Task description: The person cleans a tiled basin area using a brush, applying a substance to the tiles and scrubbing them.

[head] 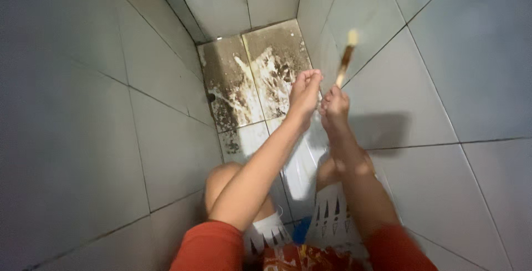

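My right hand (336, 109) grips a thin brown brush handle (345, 60) that points up and away, blurred, with a pale tip near the right wall. My left hand (305, 95) is held out just left of it, fingers loosely together, holding nothing that I can see. Both arms reach forward over my bare knees and patterned white shorts. Beyond the hands lies a dirty floor tile patch (255, 77) with brown grime and white foam.
Grey tiled walls close in on the left (83, 110) and right (443, 82), forming a narrow stall. A white glossy surface (299, 165) lies below my forearms. A small blue object (302, 229) shows between my legs.
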